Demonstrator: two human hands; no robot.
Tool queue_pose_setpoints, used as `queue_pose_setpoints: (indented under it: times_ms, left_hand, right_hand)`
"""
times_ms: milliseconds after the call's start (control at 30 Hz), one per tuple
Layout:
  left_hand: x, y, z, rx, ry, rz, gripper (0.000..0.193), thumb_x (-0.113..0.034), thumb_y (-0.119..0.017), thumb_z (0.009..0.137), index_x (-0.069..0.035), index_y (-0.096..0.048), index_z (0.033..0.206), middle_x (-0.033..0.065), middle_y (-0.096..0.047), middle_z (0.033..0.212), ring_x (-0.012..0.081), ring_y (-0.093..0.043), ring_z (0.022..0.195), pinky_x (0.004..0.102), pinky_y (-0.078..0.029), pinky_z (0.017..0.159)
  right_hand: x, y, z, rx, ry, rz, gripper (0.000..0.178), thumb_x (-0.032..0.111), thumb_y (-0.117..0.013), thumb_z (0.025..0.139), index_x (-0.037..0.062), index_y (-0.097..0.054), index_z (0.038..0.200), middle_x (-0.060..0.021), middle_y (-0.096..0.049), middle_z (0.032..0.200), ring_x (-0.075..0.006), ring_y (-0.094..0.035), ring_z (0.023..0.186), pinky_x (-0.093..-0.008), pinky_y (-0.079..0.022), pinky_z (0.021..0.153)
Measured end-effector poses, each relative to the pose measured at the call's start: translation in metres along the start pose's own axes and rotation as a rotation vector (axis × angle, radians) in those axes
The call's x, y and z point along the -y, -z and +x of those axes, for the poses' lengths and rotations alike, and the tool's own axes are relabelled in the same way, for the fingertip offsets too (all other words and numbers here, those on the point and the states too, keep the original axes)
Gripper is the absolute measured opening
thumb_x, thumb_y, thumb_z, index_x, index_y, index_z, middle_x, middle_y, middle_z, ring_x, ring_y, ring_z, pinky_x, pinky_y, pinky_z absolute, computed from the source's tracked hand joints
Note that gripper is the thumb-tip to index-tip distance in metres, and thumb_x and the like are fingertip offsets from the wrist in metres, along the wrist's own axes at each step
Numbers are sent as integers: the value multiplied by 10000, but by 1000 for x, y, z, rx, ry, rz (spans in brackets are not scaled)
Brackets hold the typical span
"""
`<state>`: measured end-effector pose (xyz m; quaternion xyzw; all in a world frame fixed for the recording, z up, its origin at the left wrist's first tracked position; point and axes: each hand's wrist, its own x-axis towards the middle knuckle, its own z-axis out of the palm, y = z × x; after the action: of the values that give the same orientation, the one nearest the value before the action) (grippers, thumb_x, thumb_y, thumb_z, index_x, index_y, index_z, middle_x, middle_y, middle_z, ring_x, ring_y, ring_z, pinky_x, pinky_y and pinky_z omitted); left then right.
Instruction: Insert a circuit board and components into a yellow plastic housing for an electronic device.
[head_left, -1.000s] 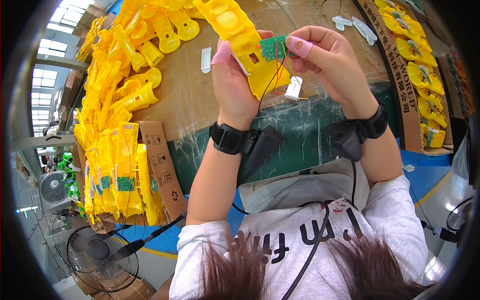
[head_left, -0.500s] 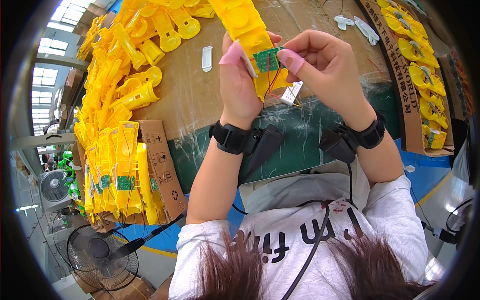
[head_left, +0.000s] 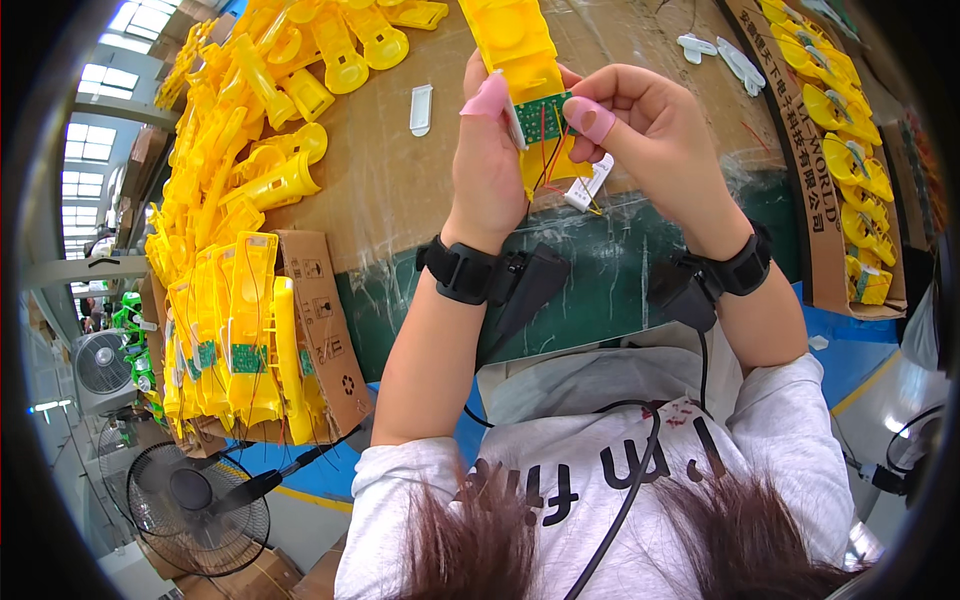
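Note:
My left hand [head_left: 487,165] is wrapped round a long yellow plastic housing [head_left: 510,45], its thumb in a pink finger cot against a white strip on the near side. A green circuit board [head_left: 541,121] with red, yellow and dark wires sits across the housing. My right hand [head_left: 650,135] pinches the board's right end between thumb and forefinger; its thumb also wears a pink cot. Just below, a small white plastic part [head_left: 590,184] lies near the table edge, partly behind the wires. The housing's underside is hidden by my left palm.
Yellow plastic parts [head_left: 270,180] pile up on the left. A cardboard box [head_left: 318,330] of wired yellow housings stands at the near left, another carton [head_left: 815,200] with yellow parts at the right. White pieces [head_left: 421,110] lie on the cardboard-covered table. A fan [head_left: 195,495] stands lower left.
Both hands, with the yellow housing and circuit board, have shifted slightly right in the picture. The board now lies flatter and straighter across the housing. My right hand still pinches its end.

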<state>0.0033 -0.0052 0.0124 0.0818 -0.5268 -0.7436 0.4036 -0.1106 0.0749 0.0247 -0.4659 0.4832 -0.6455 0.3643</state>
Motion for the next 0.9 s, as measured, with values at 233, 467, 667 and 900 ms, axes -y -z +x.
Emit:
queue_pose_setpoints:
  times_ms: [233,467,667,900]
  left_hand:
    - [2,-1,-2,-22,5,-12,365,-279,-233,901,-33,-454,1055,112,-563,975,186,-563,873,299,-457,782]
    - [6,8,0,54,30,-211,438,-309,-225,879,-13,-470,1091,128,-551,1029,217,-548,916,322,-447,810]
    - [6,5,0,117,82,-334,418,-337,-209,871,-72,-419,1117,121,-544,1014,189,-564,811,304,-486,693]
    - [11,-3,-1,-58,43,-217,402,-289,-193,867,-69,-417,1119,112,-569,972,184,-564,877,289,-472,735]
  right_hand:
    - [-5,-1,-1,-3,-34,2,132,57,-599,803,-57,-571,862,-59,-603,746,-66,-573,608,-177,-468,562]
    - [3,-5,-3,-7,-47,9,112,65,-610,789,-39,-577,813,-45,-603,702,-64,-574,585,-179,-454,530]
    - [2,-10,-6,-120,142,-188,62,24,-611,747,-17,-571,772,-57,-594,624,-82,-593,554,-199,-456,502]
    - [2,-13,-8,-173,211,-259,66,33,-608,750,-21,-575,768,-75,-597,621,-101,-599,548,-210,-458,496]
